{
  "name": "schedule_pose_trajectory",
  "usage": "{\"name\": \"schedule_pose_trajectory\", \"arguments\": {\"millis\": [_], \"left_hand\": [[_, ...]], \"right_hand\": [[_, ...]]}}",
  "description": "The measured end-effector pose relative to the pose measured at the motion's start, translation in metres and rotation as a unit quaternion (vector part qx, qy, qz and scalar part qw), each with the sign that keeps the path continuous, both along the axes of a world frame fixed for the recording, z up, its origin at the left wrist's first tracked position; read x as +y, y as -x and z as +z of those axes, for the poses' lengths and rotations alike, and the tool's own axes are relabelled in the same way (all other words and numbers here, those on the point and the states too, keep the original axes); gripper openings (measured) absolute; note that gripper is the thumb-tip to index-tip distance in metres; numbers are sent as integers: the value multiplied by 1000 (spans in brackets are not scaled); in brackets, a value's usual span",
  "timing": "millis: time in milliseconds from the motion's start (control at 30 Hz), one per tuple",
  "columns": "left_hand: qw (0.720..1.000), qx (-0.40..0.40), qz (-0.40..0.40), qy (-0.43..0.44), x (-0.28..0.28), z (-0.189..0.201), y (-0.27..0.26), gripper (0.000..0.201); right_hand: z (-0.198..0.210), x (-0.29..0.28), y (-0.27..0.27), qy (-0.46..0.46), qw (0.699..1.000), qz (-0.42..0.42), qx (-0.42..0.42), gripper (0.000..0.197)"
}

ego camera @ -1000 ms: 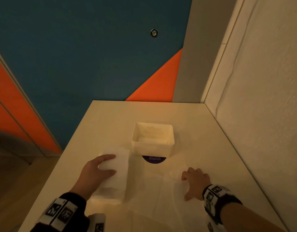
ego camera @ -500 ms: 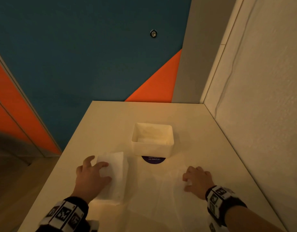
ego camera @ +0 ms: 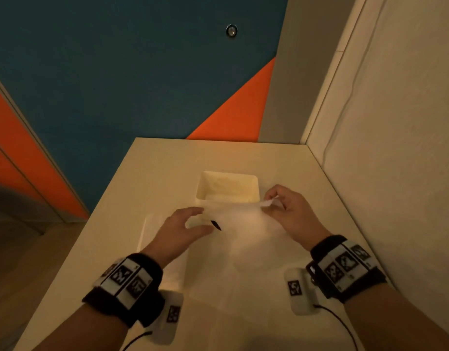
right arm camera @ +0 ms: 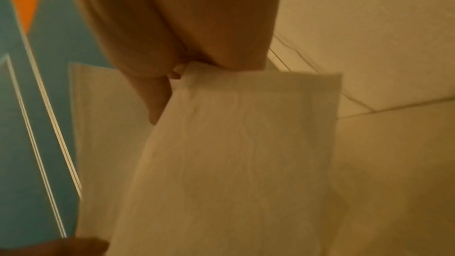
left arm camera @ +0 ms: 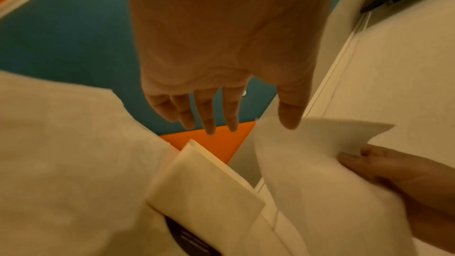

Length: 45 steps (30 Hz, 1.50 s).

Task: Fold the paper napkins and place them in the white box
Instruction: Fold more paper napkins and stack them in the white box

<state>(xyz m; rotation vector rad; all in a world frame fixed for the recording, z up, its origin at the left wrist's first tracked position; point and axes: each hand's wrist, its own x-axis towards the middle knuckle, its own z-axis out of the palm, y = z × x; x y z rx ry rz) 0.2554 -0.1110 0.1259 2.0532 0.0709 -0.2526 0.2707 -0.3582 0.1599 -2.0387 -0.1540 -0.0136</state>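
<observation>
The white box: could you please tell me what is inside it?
The white box seems to hold pale paper at its bottom. The lifted napkin, pinched by the right hand, covers its near wall.

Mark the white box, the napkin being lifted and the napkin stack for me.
white box (ego camera: 253, 184): head view, right wall near the rim.
napkin (ego camera: 239, 220): head view, middle of the lifted sheet; the right hand (ego camera: 288, 214) pinches its far corner.
napkin stack (ego camera: 145, 230): head view, bare left edge beside the left hand (ego camera: 179, 230).

Our left hand and right hand bare, each wrist in our black band with square black-and-white markers, white tagged box beneath, thin black cable trailing
</observation>
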Motion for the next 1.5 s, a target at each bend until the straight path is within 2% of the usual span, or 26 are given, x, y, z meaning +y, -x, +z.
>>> {"name": "schedule_pose_trajectory", "arguments": {"millis": [67, 167, 267, 333, 500, 600, 700, 833, 933, 1067, 1167, 1267, 1367, 1433, 1500], "left_hand": [[995, 47, -39, 78, -11, 4, -1, 53], [978, 95, -84, 167, -20, 9, 2, 49], [950, 135, -69, 274, -27, 14, 8, 34], [943, 121, -49, 305, -28, 15, 9, 31], [950, 57, 7, 306, -29, 15, 9, 23], [946, 41, 11, 321, -27, 17, 10, 24], [944, 27, 10, 330, -27, 18, 10, 21], [940, 24, -6, 340, -26, 16, 12, 20], [939, 27, -21, 341, -22, 16, 12, 27], [944, 35, -28, 326, -19, 21, 14, 38], [943, 50, -18, 329, -17, 23, 14, 32], [929, 77, -19, 363, -16, 25, 13, 33], [932, 58, -47, 354, -18, 24, 12, 20], [941, 36, -59, 331, -19, 23, 12, 29], [944, 28, -51, 326, -20, 23, 12, 37]], "right_hand": [[5, 6, 5, -96, 995, -19, 34, 10], [10, 12, 12, -186, 980, -36, 53, 17], [10, 15, 18, -262, 960, -55, 77, 21], [8, 14, 22, -291, 950, -69, 90, 23], [2, 7, 33, -307, 943, -26, 128, 29], [-2, 2, 36, -281, 949, 1, 145, 39], [-5, 0, 37, -284, 947, 9, 148, 40], [-6, 0, 38, -289, 948, 2, 130, 30], [-4, -2, 38, -296, 948, -10, 115, 26], [2, -3, 39, -286, 953, -8, 103, 30], [2, -3, 38, -282, 954, -14, 101, 26], [2, -3, 37, -282, 954, -16, 98, 27], [4, -3, 38, -280, 955, -13, 96, 30], [5, -3, 38, -287, 953, -13, 96, 37], [8, -4, 38, -327, 938, -20, 117, 36]]}}
